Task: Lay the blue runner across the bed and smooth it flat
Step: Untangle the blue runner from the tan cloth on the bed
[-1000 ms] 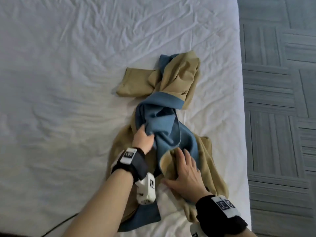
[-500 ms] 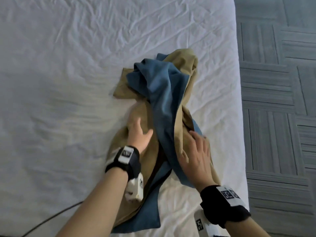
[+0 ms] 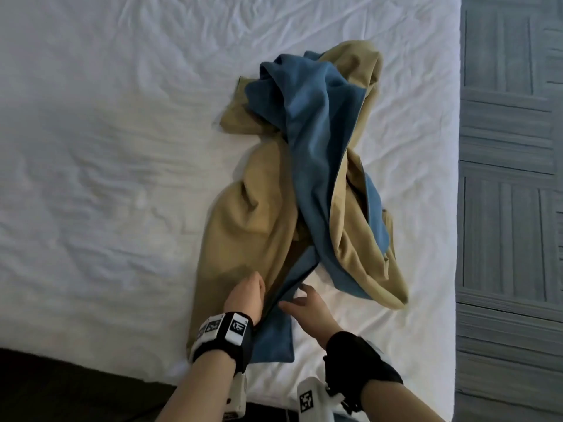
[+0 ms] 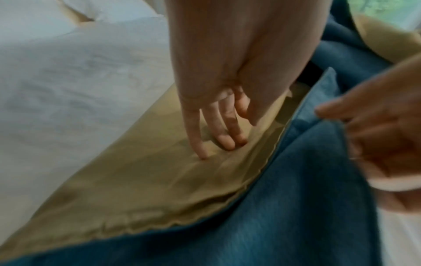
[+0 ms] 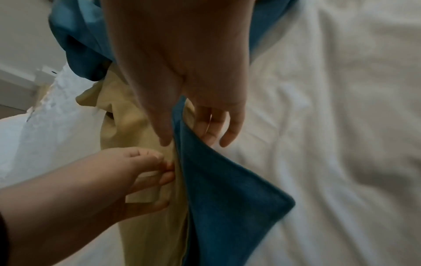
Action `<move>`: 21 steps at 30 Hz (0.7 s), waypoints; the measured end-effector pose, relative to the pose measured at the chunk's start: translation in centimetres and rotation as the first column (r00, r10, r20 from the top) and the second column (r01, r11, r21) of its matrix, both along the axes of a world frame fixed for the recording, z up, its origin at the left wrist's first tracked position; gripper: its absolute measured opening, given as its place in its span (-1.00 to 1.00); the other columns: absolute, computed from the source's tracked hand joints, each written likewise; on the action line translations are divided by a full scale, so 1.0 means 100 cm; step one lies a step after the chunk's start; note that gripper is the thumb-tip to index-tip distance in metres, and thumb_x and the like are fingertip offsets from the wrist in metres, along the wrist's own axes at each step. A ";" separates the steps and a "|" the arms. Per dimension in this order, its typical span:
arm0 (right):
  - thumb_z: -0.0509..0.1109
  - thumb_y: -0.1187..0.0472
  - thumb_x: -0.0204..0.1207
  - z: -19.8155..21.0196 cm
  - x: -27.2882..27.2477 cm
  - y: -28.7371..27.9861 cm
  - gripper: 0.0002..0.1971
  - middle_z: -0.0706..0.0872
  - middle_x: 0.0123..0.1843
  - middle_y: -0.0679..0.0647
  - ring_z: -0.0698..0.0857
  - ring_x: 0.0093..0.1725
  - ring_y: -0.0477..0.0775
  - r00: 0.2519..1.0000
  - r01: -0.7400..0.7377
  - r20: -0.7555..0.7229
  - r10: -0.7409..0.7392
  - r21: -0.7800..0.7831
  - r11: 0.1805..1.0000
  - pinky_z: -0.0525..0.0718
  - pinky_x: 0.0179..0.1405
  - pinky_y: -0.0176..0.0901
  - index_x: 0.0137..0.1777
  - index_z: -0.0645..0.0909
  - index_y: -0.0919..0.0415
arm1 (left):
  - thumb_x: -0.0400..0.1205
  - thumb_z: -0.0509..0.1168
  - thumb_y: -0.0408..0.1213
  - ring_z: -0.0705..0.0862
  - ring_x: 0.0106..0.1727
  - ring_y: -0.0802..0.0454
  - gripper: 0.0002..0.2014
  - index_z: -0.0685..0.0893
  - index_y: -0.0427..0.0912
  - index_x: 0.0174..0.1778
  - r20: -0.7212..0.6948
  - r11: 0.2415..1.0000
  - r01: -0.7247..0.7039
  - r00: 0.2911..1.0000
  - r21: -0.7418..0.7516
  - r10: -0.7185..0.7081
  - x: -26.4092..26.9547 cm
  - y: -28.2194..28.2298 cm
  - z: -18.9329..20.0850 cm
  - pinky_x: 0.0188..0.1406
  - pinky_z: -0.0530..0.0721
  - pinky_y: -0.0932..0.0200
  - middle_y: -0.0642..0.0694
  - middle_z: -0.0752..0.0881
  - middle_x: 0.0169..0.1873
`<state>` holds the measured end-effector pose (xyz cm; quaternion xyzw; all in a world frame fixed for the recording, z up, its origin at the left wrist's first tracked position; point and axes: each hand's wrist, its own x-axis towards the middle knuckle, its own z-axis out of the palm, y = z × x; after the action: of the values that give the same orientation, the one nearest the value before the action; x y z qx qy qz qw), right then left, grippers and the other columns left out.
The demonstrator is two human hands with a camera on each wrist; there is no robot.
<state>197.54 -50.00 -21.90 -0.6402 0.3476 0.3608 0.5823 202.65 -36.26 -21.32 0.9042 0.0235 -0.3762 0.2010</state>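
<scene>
The blue runner [image 3: 316, 141] lies bunched and twisted on the white bed [image 3: 106, 147], near its right side, running from the near edge up toward the middle. It is two-faced: blue on one side, tan on the other, and both faces show in turns, so at least one twist remains along its length. The near end is partly flat, with a blue corner on the sheet by the bed's near edge.

Left hand [image 3: 245, 295]: fingers extended and spread narrow, tips pressing down on the tan face beside the blue seam, pinning it. Holds nothing.

Right hand [image 3: 307, 309]: thumb and fingers pinch the blue edge [image 5: 205, 171] of the near end, lifting it slightly off the sheet.

Judged step: sorting out the near end, finding the edge, and turning the blue face up before spreading.

Notes for doing it well:
- Keep the left hand as an anchor on the tan layer while the right peels the blue edge over; otherwise the whole bundle may slide.
- Follow the seam away from the near end to locate the twist rather than pulling hard, which would probably tighten it.
- Square the near corner to the bed's near edge first, then work across.
- Smoothing should probably wait until one face shows throughout.

Progress estimate: early; most of the runner is unspread.
</scene>
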 end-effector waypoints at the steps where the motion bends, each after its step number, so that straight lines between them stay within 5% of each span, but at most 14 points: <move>1: 0.48 0.22 0.44 -0.003 -0.004 0.007 -0.39 0.73 0.19 0.24 0.70 0.19 0.20 1.000 0.003 0.008 -0.003 -0.021 1.000 0.66 0.13 -0.02 0.45 0.35 0.31 | 0.66 0.13 -0.34 0.66 0.06 -0.23 -0.92 0.48 -0.12 -0.13 0.002 0.999 -0.044 0.999 -0.028 0.044 -0.003 0.004 0.000 0.03 0.54 -0.02 -0.26 0.71 0.00; 5: 0.30 0.33 0.45 -0.006 -0.018 0.016 -0.74 0.73 -0.01 0.20 0.71 0.03 0.25 0.990 -0.116 0.075 0.122 -0.086 0.990 0.69 -0.06 0.04 0.13 0.59 0.34 | 0.58 0.29 -0.33 0.66 0.14 -0.18 -0.90 0.52 -0.10 -0.03 -0.026 0.991 -0.121 0.992 -0.060 0.120 -0.020 0.019 -0.004 0.15 0.57 0.05 -0.23 0.69 0.13; 10: 0.27 0.34 0.39 -0.005 -0.062 -0.007 -0.90 0.61 -0.40 0.05 0.59 -0.51 -0.04 0.888 -0.457 -0.051 0.456 -0.008 0.889 0.57 -0.52 -0.24 -0.12 0.57 0.26 | 0.41 0.47 -0.02 0.47 0.35 -0.15 -0.36 0.41 -0.09 0.36 0.035 0.992 -0.034 0.999 0.122 0.030 -0.049 0.029 -0.007 0.19 0.60 -0.10 -0.12 0.42 0.32; 13: 0.26 0.35 0.40 -0.003 -0.094 -0.020 -0.90 0.59 -0.44 0.01 0.55 -0.62 -0.14 0.814 -0.568 -0.131 0.566 0.025 0.823 0.57 -0.55 -0.29 -0.17 0.60 0.23 | 0.35 0.40 0.25 0.40 0.39 -0.14 -0.16 0.30 -0.07 0.47 0.069 0.994 0.021 0.997 0.106 -0.029 -0.067 0.022 -0.003 0.23 0.59 -0.13 -0.07 0.33 0.40; 17: 0.24 0.36 0.38 0.000 -0.130 -0.016 -0.86 0.64 -0.38 0.02 0.61 -0.47 -0.08 0.873 -0.481 -0.086 0.479 0.006 0.877 0.59 -0.39 -0.19 -0.24 0.59 0.13 | 0.42 0.27 0.30 0.46 0.36 -0.06 -0.26 0.40 -0.10 0.41 0.310 0.968 0.221 0.934 -0.119 -0.175 -0.097 -0.001 -0.003 0.29 0.54 -0.03 -0.05 0.43 0.36; 21: 0.25 0.35 0.40 0.000 -0.151 0.003 -0.72 0.76 0.03 0.31 0.75 0.04 0.26 0.918 -0.396 -0.023 0.396 -0.046 0.917 0.70 0.04 0.05 0.08 0.64 0.36 | 0.43 0.30 0.23 0.44 0.35 -0.02 -0.26 0.28 0.01 0.48 0.326 0.913 0.404 0.871 -0.049 -0.368 -0.123 -0.013 -0.006 0.22 0.58 -0.01 0.00 0.39 0.39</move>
<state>182.46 -49.67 -21.88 -0.7092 0.2238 0.4666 0.4788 190.31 -37.60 -21.96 0.9249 -0.2115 -0.2631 0.1748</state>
